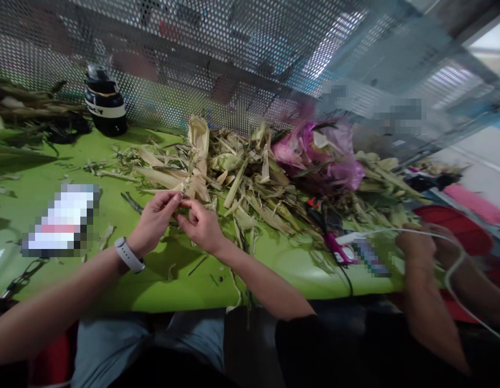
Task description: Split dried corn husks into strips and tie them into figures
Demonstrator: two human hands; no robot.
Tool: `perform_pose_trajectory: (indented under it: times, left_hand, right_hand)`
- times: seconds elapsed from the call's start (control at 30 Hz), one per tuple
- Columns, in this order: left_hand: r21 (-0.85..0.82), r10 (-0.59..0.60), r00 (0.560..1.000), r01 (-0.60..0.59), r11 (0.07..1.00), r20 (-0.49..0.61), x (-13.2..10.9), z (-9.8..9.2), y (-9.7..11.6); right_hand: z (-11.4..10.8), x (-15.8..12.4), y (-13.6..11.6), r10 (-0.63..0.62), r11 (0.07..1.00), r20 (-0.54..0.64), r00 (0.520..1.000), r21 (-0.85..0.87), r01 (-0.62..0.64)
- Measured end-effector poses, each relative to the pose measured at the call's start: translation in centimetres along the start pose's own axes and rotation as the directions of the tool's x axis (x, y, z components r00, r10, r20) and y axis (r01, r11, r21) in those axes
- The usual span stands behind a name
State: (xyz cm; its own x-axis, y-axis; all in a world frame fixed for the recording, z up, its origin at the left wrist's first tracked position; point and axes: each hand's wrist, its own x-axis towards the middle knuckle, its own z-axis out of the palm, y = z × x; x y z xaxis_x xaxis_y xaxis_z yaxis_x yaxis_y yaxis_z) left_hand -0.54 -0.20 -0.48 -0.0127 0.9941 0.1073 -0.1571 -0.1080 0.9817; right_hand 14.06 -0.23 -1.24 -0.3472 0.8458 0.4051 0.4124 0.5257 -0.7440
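Note:
My left hand (153, 222), with a white watch on the wrist, pinches the lower end of a dried corn husk bundle (197, 156) above the green table (161, 280). My right hand (201, 225) is closed beside it, fingertips meeting the left hand's at the same husk end. The husk bundle stands up and back from my fingers, pale tan and folded. A wide heap of loose husks and leaves (254, 188) lies just behind both hands.
A dark helmet (105, 106) stands at the back left by a perforated metal wall. A pink plastic bag (318, 153) lies in the husk heap. Another person's arm (419, 285) and a white cable are at the right, near a pink tool (339, 250).

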Motion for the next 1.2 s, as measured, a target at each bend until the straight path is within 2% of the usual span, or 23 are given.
perform_pose_trajectory:
  times: [0.13, 0.23, 0.3, 0.5, 0.6, 0.7, 0.77, 0.87, 0.97, 1.03, 1.1, 1.2]
  left_hand:
    - [-0.004, 0.016, 1.000, -0.016, 1.000, 0.011, 0.1, 0.0, -0.1]
    - [0.030, 0.003, 1.000, -0.003, 1.000, 0.010, 0.3, -0.2, -0.4]
    - [0.047, 0.001, 1.000, -0.001, 0.999, 0.007, 0.3, -0.2, -0.4]
    - [-0.025, -0.050, 0.998, 0.050, 0.998, 0.024, -0.1, 0.2, 0.1]
    - [-0.035, -0.042, 0.999, 0.043, 0.998, 0.031, -0.1, 0.2, 0.1]
    - [-0.033, -0.029, 0.999, 0.029, 0.999, 0.017, 0.0, 0.1, 0.0]
    - [-0.024, -0.039, 0.999, 0.039, 0.999, 0.022, 0.1, 0.0, -0.1]
    - [0.005, -0.035, 0.996, 0.034, 0.999, 0.081, 0.1, -0.2, 0.0]
    - [0.019, -0.007, 0.993, 0.005, 1.000, 0.117, -0.1, -0.1, 0.2]
    - [0.025, 0.015, 0.994, -0.018, 1.000, 0.110, -0.3, 0.0, 0.2]
    - [0.085, 0.068, 0.993, -0.076, 0.993, 0.092, -0.6, 0.1, 0.2]
    - [0.305, 0.243, 0.966, -0.257, 0.917, 0.084, -1.1, 0.2, 0.0]
  right_hand:
    - [-0.3, 0.0, -0.2, -0.015, 0.998, 0.031, 0.999, 0.065, 0.013]
    - [-0.7, -0.1, -0.4, 0.071, 0.977, 0.069, 0.995, 0.194, -0.083]
    - [-0.9, -0.1, -0.5, 0.127, 0.967, 0.068, 0.990, 0.215, -0.139]
    - [-0.9, 0.3, -0.2, 0.106, 0.992, 0.087, 0.991, -0.072, -0.100]
    - [-0.6, 0.2, 0.1, 0.055, 0.995, 0.092, 0.994, -0.084, -0.047]
    - [-0.8, 0.1, -0.1, 0.023, 0.999, 0.102, 0.995, 0.030, -0.026]
    - [-1.1, 0.1, -0.4, 0.054, 0.979, 0.116, 0.992, 0.191, -0.076]
    - [-1.9, 0.5, -0.8, 0.159, 0.850, 0.104, 0.982, 0.492, -0.190]
    - [-2.7, 0.8, -1.1, 0.240, 0.691, 0.078, 0.968, 0.687, -0.227]
    - [-2.9, 0.8, -1.4, 0.261, 0.644, 0.080, 0.962, 0.728, -0.236]
    - [-2.9, 0.6, -1.8, 0.249, 0.647, 0.106, 0.963, 0.722, -0.247]
    - [-2.9, 0.1, -2.3, 0.202, 0.696, 0.170, 0.965, 0.668, -0.263]
